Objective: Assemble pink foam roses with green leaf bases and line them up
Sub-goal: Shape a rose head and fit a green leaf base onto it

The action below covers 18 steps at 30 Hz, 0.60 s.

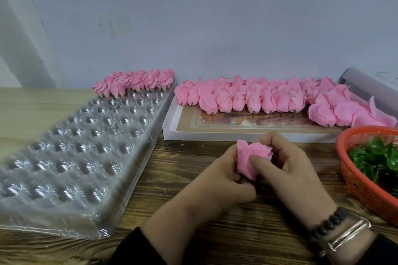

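Holding one pink rose [251, 158] between them, both hands sat together near the front-centre of the tabletop [193, 221]. Left hand [224, 180] cupped the bloom from below and the left, fingers curled under its base. Right hand [299, 170] wrapped it from the right, thumb pressed into the petals. Bloom end pointed up and away from the person, base end down into the left palm, so the rose's long axis ran roughly near-to-far, tilted a bit left. Whether a leaf base was already on it: hidden by the fingers, cannot tell.

Key relation for the next move, my read: the orange basket [353, 180] of green leaf bases [374, 161] sat at the right edge, just beside the right hand, so the right hand is the nearer one for a leaf. The clear blister tray [71, 157] lay along the left side, nearer the left hand. That suits placing with the left.

Further back, assembled roses [135, 83] with green showing underneath filled only the far end of that tray; the near cups were unfilled. Bare rose heads [258, 99] lay in rows in a shallow white box [170, 125] along the far edge, stems toward the person, straight beyond the hands.
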Available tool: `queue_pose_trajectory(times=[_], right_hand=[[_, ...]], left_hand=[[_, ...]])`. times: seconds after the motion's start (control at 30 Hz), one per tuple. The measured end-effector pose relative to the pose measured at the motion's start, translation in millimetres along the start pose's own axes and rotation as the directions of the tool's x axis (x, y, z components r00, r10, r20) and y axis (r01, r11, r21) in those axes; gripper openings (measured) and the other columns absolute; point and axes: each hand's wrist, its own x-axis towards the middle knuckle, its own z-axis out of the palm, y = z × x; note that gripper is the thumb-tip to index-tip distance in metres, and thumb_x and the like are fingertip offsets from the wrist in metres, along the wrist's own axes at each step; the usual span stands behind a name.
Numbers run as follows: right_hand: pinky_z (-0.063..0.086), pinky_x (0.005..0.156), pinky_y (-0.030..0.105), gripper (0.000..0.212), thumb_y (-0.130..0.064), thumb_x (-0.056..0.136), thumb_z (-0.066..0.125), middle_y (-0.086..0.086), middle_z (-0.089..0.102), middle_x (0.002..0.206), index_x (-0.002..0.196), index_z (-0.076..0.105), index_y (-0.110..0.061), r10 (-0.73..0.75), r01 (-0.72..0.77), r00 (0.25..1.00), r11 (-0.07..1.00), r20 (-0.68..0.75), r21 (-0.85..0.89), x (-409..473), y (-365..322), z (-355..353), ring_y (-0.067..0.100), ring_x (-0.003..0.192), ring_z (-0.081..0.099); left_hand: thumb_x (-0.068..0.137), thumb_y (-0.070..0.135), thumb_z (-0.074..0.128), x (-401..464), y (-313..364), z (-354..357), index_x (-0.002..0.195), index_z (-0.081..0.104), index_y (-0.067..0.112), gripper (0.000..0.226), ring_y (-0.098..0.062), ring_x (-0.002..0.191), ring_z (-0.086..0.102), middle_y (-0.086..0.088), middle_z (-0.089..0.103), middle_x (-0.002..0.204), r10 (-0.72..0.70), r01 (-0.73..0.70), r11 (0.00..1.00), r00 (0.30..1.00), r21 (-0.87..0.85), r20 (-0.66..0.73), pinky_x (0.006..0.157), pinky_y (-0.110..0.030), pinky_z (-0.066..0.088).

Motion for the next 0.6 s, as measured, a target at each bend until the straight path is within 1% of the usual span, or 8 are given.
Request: queue_pose_trajectory(times=[0.1, 0.2, 0.23, 0.33, 0.4, 0.47, 0.53, 0.6], right_hand=[[0.041, 0.057, 0.014, 0.022, 0.007, 0.072, 0.060, -0.006, 0.059, 0.065, 0.073, 0.058, -0.015, -0.018, 0.021, 0.998, 0.998, 0.059, -0.055, -2.0, -2.8, 3.6, 0.001, 0.059, 0.051], [0.043, 0.061, 0.028, 0.020, 0.003, 0.071, 0.063, -0.002, 0.059, 0.069, 0.074, 0.057, -0.015, -0.029, 0.040, 0.997, 0.987, 0.076, -0.154, -4.1, -2.6, 6.2, 0.007, 0.064, 0.051], [0.043, 0.062, 0.029, 0.020, 0.002, 0.072, 0.064, -0.004, 0.058, 0.069, 0.074, 0.057, -0.017, -0.042, 0.057, 0.995, 0.981, 0.086, -0.183, -4.7, -1.9, 7.4, 0.006, 0.065, 0.051], [0.043, 0.063, 0.019, 0.019, -0.010, 0.075, 0.065, -0.012, 0.059, 0.075, 0.079, 0.056, -0.026, -0.106, 0.129, 0.989, 0.961, 0.105, -0.245, -7.6, -2.8, 11.3, 0.006, 0.072, 0.055], [0.048, 0.067, 0.019, 0.018, -0.023, 0.074, 0.063, -0.007, 0.062, 0.082, 0.089, 0.056, -0.030, -0.129, 0.138, 0.990, 0.976, 0.061, -0.168, -8.9, -4.6, 11.8, 0.008, 0.078, 0.060], [0.050, 0.066, 0.020, 0.018, -0.029, 0.077, 0.059, -0.005, 0.063, 0.087, 0.095, 0.055, -0.031, -0.137, 0.135, 0.990, 0.989, -0.019, -0.062, -8.3, -4.4, 10.4, 0.008, 0.077, 0.060], [0.048, 0.063, 0.016, 0.014, -0.021, 0.081, 0.050, -0.007, 0.063, 0.083, 0.093, 0.056, -0.025, -0.130, 0.131, 0.984, 0.991, -0.121, -0.002, -5.6, -3.0, 7.2, 0.005, 0.070, 0.059], [0.048, 0.064, 0.016, 0.018, -0.005, 0.086, 0.046, -0.004, 0.064, 0.076, 0.088, 0.057, -0.019, -0.105, 0.112, 0.982, 0.993, -0.155, 0.037, -2.8, 0.0, 4.6, 0.007, 0.068, 0.059]], left_hand=[[0.066, 0.007, 0.062, 1.6, -0.3, 7.1, 0.133, 0.039, 0.015, 0.071, -0.013, 0.104, 0.058, -0.007, 0.061, 0.115, 0.078, -0.054, 0.981, 0.989, 0.187, -0.125, 0.096, -0.032, 0.046], [0.070, 0.002, 0.066, 2.0, 0.8, 13.6, 0.119, 0.050, 0.013, 0.053, -0.010, 0.096, 0.059, 0.001, 0.063, 0.102, 0.170, -0.118, 0.961, 0.965, 0.250, -0.199, 0.089, -0.030, 0.049], [0.074, -0.001, 0.067, 2.2, -0.1, 14.5, 0.116, 0.053, 0.015, 0.047, -0.009, 0.094, 0.060, 0.003, 0.064, 0.099, 0.188, -0.120, 0.954, 0.954, 0.275, -0.235, 0.088, -0.030, 0.049], [0.079, -0.004, 0.063, 2.2, 0.5, 15.7, 0.103, 0.061, 0.019, 0.034, -0.002, 0.086, 0.061, 0.005, 0.067, 0.092, 0.227, -0.128, 0.943, 0.923, 0.307, -0.311, 0.075, -0.016, 0.048], [0.076, -0.009, 0.064, 2.4, 3.3, 16.2, 0.103, 0.063, 0.014, 0.036, -0.005, 0.085, 0.063, -0.001, 0.069, 0.093, 0.222, -0.150, 0.962, 0.918, 0.229, -0.329, 0.072, -0.016, 0.049], [0.070, -0.007, 0.067, 2.4, 6.2, 16.3, 0.103, 0.063, 0.011, 0.038, -0.010, 0.084, 0.062, -0.008, 0.069, 0.095, 0.232, -0.182, 0.969, 0.902, 0.165, -0.364, 0.072, -0.021, 0.052], [0.070, 0.000, 0.071, 2.7, 6.2, 16.6, 0.106, 0.060, 0.019, 0.043, -0.004, 0.083, 0.061, -0.004, 0.067, 0.097, 0.244, -0.193, 0.967, 0.882, 0.164, -0.402, 0.074, -0.020, 0.051], [0.073, -0.003, 0.072, 3.1, 6.1, 16.4, 0.113, 0.053, 0.026, 0.052, 0.004, 0.080, 0.059, 0.001, 0.064, 0.098, 0.231, -0.180, 0.971, 0.873, 0.156, -0.430, 0.072, -0.014, 0.049]])
